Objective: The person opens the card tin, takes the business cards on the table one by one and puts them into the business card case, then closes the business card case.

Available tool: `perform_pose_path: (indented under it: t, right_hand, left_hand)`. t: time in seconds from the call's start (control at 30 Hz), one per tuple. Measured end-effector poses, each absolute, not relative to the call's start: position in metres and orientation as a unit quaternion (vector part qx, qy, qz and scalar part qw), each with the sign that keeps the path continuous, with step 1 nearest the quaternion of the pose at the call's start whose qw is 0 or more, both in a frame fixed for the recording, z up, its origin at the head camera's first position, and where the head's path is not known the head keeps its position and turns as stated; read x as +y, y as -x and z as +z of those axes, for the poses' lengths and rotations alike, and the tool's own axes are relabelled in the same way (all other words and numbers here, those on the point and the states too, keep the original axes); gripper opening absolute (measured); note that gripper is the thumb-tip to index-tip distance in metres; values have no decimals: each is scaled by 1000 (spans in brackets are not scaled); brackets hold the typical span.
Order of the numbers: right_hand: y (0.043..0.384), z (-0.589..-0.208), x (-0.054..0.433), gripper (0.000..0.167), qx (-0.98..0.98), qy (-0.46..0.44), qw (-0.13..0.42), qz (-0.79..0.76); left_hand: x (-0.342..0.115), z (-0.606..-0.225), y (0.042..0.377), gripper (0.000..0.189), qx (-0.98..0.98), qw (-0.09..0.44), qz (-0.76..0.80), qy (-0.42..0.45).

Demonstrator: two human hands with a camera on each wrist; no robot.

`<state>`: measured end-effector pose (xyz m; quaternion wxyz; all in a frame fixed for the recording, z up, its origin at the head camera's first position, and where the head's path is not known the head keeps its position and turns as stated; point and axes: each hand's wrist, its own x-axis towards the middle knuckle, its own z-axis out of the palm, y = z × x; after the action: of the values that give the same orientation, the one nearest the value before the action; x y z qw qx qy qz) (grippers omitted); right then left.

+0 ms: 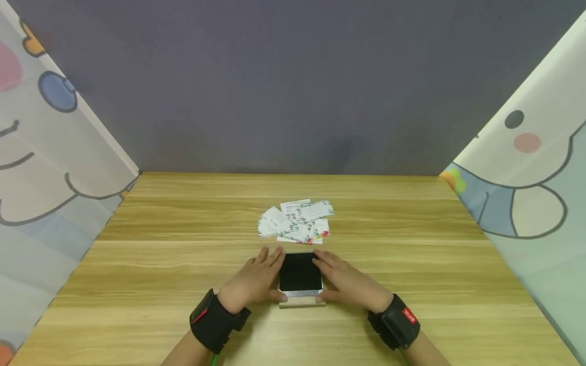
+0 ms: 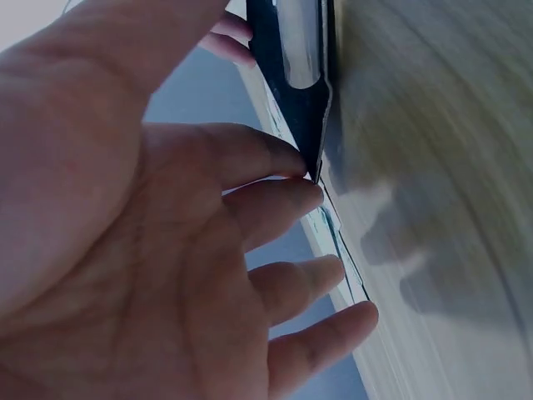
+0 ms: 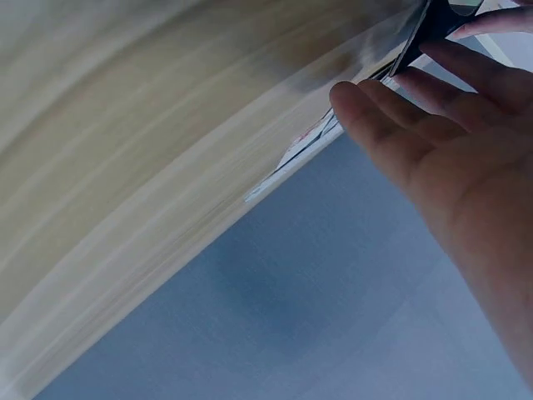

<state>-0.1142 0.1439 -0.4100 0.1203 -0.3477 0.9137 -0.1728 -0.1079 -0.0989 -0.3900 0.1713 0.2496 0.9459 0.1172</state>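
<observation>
A flat black case (image 1: 300,272) with a silver strip along its near side lies in front of me, a beige edge showing below the strip. At its left side, my left hand (image 1: 256,277) touches it with nearly straight fingers by the far corner and the thumb by the near corner. My right hand (image 1: 348,282) mirrors this on the right side, its fingers extended. From the left wrist, an index fingertip meets a corner of the case (image 2: 287,112). The right wrist view shows only the dark end of the case (image 3: 426,33). Its underside is hidden in the head view.
Just beyond the case, several printed cards (image 1: 295,221) with leaf and flower patterns lie overlapped on the wooden table (image 1: 183,229). A grey panel (image 1: 293,91) rises behind the table, with cartoon-patterned sheets (image 1: 526,162) at both sides.
</observation>
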Motion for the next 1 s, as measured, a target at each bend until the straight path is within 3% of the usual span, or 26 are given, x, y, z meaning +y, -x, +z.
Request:
perform_pose_path:
  t: [0.3, 0.57, 0.7, 1.0]
  right_hand:
    - [117, -411, 143, 77, 911, 349, 139, -173]
    - [137, -406, 146, 66, 927, 326, 19, -183]
    - [156, -401, 146, 56, 930, 315, -17, -187]
    - [209, -396, 147, 47, 934, 280, 6, -221]
  left_hand:
    - [-102, -394, 108, 99, 943, 194, 119, -245]
    - [-101, -397, 108, 100, 942, 194, 117, -247]
    - [-101, -398, 108, 100, 941, 191, 122, -250]
    - [-102, -398, 107, 99, 941, 187, 127, -252]
